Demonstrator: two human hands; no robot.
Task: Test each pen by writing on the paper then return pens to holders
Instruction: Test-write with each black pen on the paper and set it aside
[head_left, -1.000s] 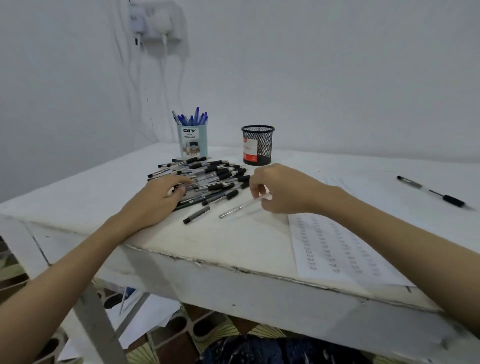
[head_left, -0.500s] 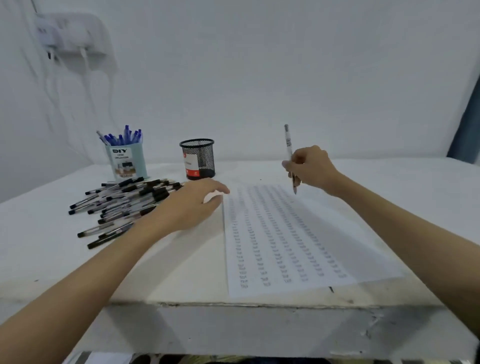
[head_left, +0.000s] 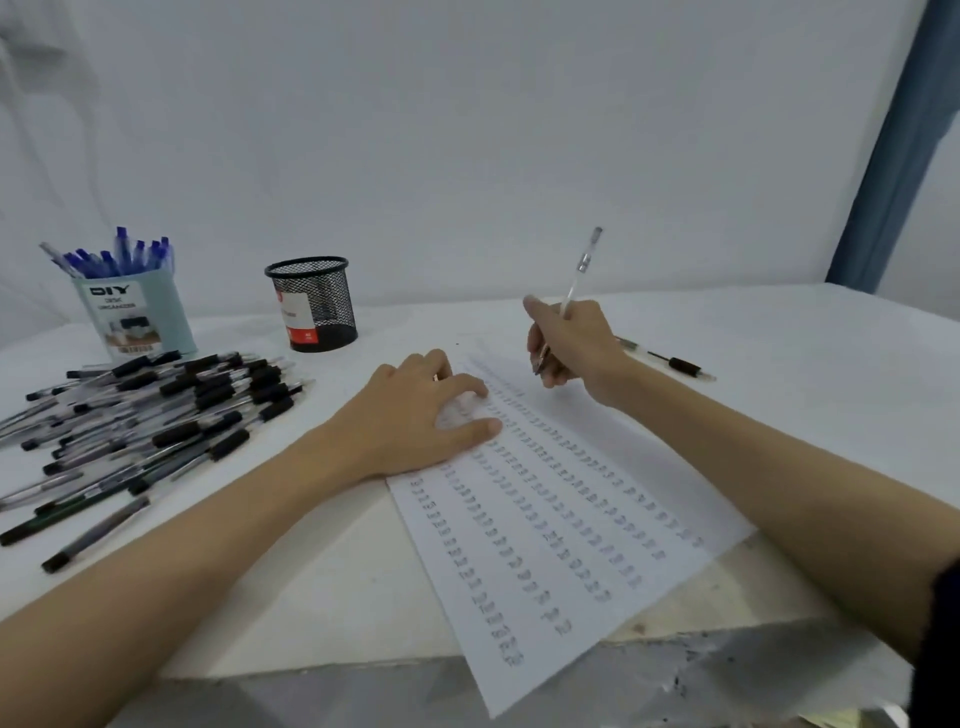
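My right hand (head_left: 574, 345) grips a clear pen (head_left: 579, 275) in a writing hold, its tip close to the far end of the paper (head_left: 561, 540). The sheet carries rows of small written marks. My left hand (head_left: 415, 415) rests flat on the paper's upper left corner, fingers spread. A heap of several black-capped pens (head_left: 156, 426) lies on the white table (head_left: 805, 364) at the left. Behind the heap stands a light blue holder (head_left: 137, 322) full of blue pens, and beside it a black mesh holder (head_left: 314, 304).
One more pen with a black cap (head_left: 670, 361) lies on the table just right of my right wrist. The paper's near corner hangs over the table's front edge. A blue curtain (head_left: 893, 145) hangs at the far right, and a white wall stands behind the table.
My right hand picked a pen from the heap and carried it over the paper, then lowered it toward the sheet. My left hand left the heap and settled on the paper.
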